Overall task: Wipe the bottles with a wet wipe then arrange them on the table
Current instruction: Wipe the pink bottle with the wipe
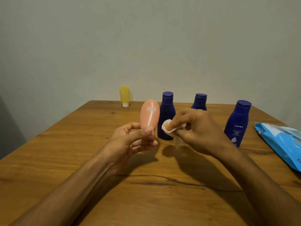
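My left hand [135, 139] grips the lower end of a pink bottle [149, 114] and holds it upright above the wooden table [81, 160]. Just right of it, my right hand [197, 132] pinches a folded white wet wipe [167, 126], a small gap away from the pink bottle. Three dark blue bottles stand behind: one [167, 111] right behind the wipe, one [200, 101] mostly hidden by my right hand, one [238, 123] labelled Nivea at the right. A yellow bottle [125, 96] stands cap-down at the table's far edge.
A blue wet wipe pack [281, 142] lies at the table's right edge. A plain wall rises directly behind the table. The table's left edge runs diagonally toward me.
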Demonstrator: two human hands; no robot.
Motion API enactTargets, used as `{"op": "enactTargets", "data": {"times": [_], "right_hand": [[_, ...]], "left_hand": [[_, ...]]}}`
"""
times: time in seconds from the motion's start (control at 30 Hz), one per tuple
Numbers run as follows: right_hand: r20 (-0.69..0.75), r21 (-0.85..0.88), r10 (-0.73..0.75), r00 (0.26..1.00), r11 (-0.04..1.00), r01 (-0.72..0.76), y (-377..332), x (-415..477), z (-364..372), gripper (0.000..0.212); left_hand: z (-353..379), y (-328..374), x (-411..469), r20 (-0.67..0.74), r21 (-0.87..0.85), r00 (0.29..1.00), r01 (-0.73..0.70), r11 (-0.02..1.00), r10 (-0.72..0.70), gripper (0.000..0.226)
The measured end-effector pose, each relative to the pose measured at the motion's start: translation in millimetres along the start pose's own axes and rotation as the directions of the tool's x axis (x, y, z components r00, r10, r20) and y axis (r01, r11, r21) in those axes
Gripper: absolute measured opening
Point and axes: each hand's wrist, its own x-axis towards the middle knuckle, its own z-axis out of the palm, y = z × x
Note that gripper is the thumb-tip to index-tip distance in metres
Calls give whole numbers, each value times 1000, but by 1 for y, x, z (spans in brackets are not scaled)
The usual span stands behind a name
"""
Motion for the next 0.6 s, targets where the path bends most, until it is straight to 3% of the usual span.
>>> {"op": "enactTargets", "data": {"times": [0.13,0.23,0.3,0.4,0.5,0.6], "right_hand": [[-209,406,137,968,913,-42,-5,1,-5,17],[-214,504,118,970,864,6,-12,0,-2,21],[-171,397,-13,985,914,81,-16,-2,3,23],[-131,100,-227,965,966,240,-15,-4,14,23],[-191,-81,-271,943,962,260,-13,-4,19,27],[-231,-153,-297,927,952,267,-14,-4,20,28]], "left_hand": [[0,-1,2,25,101,1000,-8,995,6,59],[1,-4,2,37,196,999,-27,980,20,57],[2,-5,2,60,249,998,-48,967,34,57],[2,-4,3,78,308,996,-75,949,53,54],[3,-2,2,98,359,993,-92,929,61,54],[4,0,1,110,381,991,-111,918,74,52]]}}
